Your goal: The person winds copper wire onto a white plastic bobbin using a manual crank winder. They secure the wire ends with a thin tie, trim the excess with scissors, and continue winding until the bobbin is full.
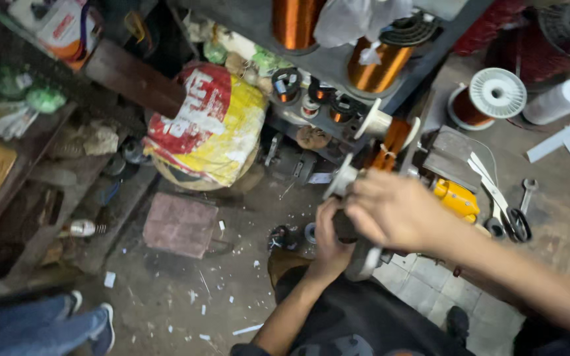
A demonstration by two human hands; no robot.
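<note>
A cluttered workshop floor [186, 290] is seen from above. The right hand [390, 211] is extended from the lower right, knuckles up, fingers curled over a winding machine [390, 165] at the bench edge. Beneath it, the left hand [331, 237] is raised and apparently wrapped around a dark handle [344, 227], though blur obscures the grip.

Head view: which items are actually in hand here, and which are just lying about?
In hand:
- left hand gripping a dark part of the winding machine
- right hand over the same machine
- white bobbin on its spindle

Lying about:
- scissors
- wrench
- copper wire spools
- red and yellow sack
- brick
</note>
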